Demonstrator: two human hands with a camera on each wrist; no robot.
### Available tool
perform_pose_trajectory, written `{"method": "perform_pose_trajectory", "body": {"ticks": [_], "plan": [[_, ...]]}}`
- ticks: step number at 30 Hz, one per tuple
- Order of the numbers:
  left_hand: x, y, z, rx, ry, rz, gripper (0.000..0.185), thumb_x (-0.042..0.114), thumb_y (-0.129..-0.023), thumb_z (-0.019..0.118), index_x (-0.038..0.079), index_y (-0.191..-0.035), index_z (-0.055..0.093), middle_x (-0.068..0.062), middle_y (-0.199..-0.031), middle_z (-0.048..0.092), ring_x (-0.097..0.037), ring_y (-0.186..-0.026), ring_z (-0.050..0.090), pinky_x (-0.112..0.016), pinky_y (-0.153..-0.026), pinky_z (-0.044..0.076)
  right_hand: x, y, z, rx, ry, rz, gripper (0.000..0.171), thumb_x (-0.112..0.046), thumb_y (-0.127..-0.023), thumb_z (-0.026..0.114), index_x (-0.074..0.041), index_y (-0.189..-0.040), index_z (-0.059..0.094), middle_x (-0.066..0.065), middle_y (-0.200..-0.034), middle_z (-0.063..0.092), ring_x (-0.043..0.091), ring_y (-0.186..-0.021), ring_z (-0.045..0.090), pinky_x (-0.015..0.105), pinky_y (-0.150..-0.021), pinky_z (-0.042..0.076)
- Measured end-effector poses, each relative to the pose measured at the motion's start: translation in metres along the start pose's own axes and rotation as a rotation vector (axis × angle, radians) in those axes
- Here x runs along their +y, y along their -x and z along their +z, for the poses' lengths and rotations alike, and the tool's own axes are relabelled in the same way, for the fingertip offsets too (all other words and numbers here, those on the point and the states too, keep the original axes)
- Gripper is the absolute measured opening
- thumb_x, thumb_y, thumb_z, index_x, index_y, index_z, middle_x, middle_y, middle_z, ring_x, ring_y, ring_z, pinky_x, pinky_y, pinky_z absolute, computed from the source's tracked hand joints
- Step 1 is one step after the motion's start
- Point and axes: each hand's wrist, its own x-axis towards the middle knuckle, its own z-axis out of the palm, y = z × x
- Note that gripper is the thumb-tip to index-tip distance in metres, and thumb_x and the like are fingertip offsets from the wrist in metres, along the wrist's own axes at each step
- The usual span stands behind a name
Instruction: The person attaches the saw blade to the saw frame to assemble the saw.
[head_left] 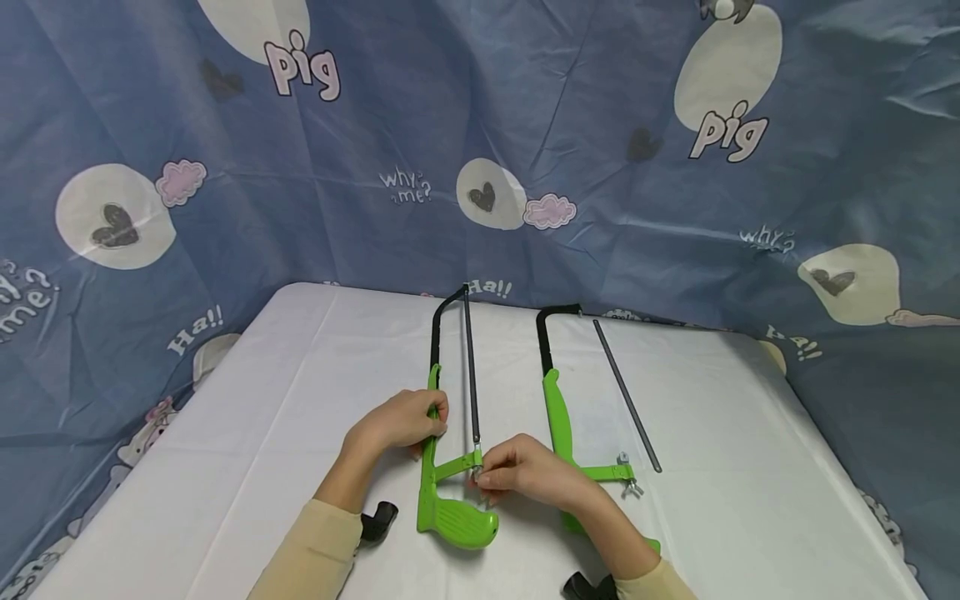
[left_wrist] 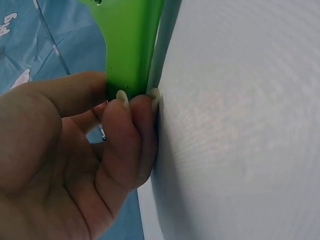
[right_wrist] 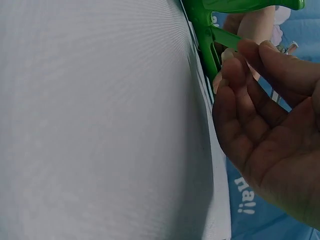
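Note:
A green hacksaw with a black front arm lies on the white table, its dark blade spanning from the front tip to the green rear bracket. My left hand grips the green frame; in the left wrist view, thumb and fingertips close on the frame's green bar. At the bracket's outer end, my right hand pinches the small metal wing nut, which its fingers mostly cover. The right wrist view shows curled fingers beside the green bracket, the nut being hidden there.
To the right lies a second green hacksaw with a wing nut on its bracket, partly under my right forearm. A loose dark blade lies beside it. Behind the table hangs a blue printed cloth.

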Motion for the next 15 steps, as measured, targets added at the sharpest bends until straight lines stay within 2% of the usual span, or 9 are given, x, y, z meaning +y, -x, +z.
{"method": "perform_pose_trajectory", "body": {"ticks": [8, 15], "plan": [[-0.0001, -0.0013, 0.0, -0.003, -0.006, -0.009, 0.006, 0.011, -0.09, 0.064, 0.016, -0.088, 0.061, -0.004, -0.077, 0.063, -0.017, -0.048, 0.06, -0.029, -0.05, 0.047, -0.0035, 0.0021, -0.0011, -0.012, 0.063, 0.002, 0.024, -0.014, -0.093, 0.066, 0.002, -0.075, 0.068, 0.025, -0.073, 0.066, 0.015, -0.064, 0.06, 0.027, -0.067, 0.052], [0.0007, 0.0003, 0.0004, -0.009, 0.007, -0.017, 0.006, 0.011, -0.09, 0.064, 0.015, -0.088, 0.06, -0.005, -0.078, 0.062, -0.017, -0.048, 0.058, -0.029, -0.05, 0.048, -0.0047, 0.0044, -0.0027, -0.03, 0.075, 0.013, 0.04, -0.028, -0.092, 0.068, 0.004, -0.068, 0.062, 0.025, -0.069, 0.062, 0.019, -0.063, 0.056, 0.026, -0.065, 0.048]]}}
